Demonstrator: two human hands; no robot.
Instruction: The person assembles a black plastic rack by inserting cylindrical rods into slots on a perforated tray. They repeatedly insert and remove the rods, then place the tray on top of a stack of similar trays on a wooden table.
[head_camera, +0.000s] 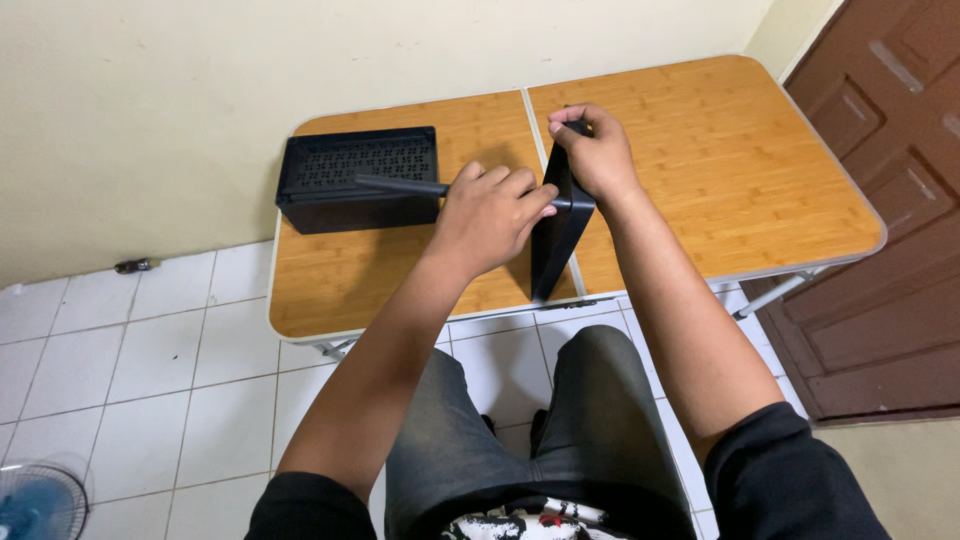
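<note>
A flat black router-like device (556, 242) stands on edge near the front middle of the wooden folding table (720, 170). My right hand (592, 152) grips its upper far edge. My left hand (487, 213) is closed around the base of a thin black antenna (398, 185) that sticks out leftwards from the device. A black box with a perforated top (355, 178) sits at the table's left, under the antenna's tip.
The table stands against a cream wall (200, 90) on a white tiled floor (130, 360). A brown door (880, 200) is at the right. A blue fan (40, 498) shows at the bottom left. My knees are below the table's front edge.
</note>
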